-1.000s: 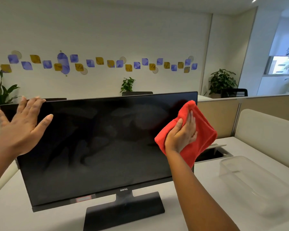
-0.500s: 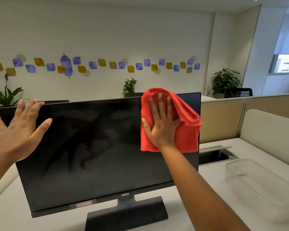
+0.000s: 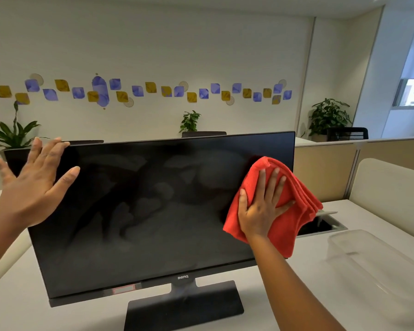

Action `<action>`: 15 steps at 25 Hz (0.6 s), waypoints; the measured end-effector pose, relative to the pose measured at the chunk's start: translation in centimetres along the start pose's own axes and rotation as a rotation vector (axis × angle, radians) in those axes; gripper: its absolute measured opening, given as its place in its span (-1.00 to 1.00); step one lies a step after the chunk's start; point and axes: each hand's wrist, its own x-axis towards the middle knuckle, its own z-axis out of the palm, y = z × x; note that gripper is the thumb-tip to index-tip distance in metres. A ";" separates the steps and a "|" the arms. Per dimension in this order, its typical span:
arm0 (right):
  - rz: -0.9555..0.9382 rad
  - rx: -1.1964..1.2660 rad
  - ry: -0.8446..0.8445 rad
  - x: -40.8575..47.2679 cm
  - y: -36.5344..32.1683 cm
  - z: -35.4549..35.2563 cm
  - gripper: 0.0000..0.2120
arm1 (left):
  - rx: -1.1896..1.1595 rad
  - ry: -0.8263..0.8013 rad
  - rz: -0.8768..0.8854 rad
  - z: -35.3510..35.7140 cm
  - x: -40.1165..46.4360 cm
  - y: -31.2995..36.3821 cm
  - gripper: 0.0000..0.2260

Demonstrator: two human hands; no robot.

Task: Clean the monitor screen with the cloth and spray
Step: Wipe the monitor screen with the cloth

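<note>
Nearest the camera, at the right edge of the worktop point(image 3: 285, 283), lies a clear plastic tub point(image 3: 378, 263), and the monitor's stand point(image 3: 184, 304) sits near the front edge. Above it the monitor screen point(image 3: 153, 211) faces the person, dark and cloudy with smears across its middle. The right hand point(image 3: 261, 209) presses the red cloth point(image 3: 289, 204) flat against the screen's right edge, fingers point(image 3: 262, 185) straight and spread over the folded fabric, not curled round it. Half a second ago the cloth was higher and further in, up at the top edge; it has swept down and outward to the right edge, about mid-height, so this looks like one stroke of a back-and-forth wipe over the right part. The left hand point(image 3: 34, 185) has stayed at the screen's top left corner, palm open and fingers released, steadying the panel; whether it truly touches the glass I cannot tell. Judging by the haze left in the middle and on the left, most of the wiping remains. No spray bottle is in view. Beyond stand partitions point(image 3: 344, 168), potted plants point(image 3: 330, 118) and a decorated wall point(image 3: 153, 56).
</note>
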 end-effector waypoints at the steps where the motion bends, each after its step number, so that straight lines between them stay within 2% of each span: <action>1: 0.025 0.013 -0.004 1.1 -0.2 -0.2 -0.38 | -0.006 -0.015 -0.008 -0.4 -0.3 0.7 -0.38; 4: 0.131 0.066 0.025 5.7 -1.7 -0.7 -0.34 | -0.006 -0.052 -0.023 -1.5 -1.0 2.4 -0.35; 6: 0.135 0.081 0.044 7.6 -2.7 -0.9 -0.33 | 0.002 -0.064 -0.029 -1.8 -1.3 3.0 -0.33; 12: -0.047 0.049 0.002 2.6 -2.4 -0.1 -0.35 | -0.004 -0.063 -0.043 -2.0 -1.3 3.9 -0.29; 15: -0.091 -0.032 0.061 2.4 -1.4 -0.7 -0.37 | 0.004 -0.058 -0.042 -2.1 -1.3 4.2 -0.29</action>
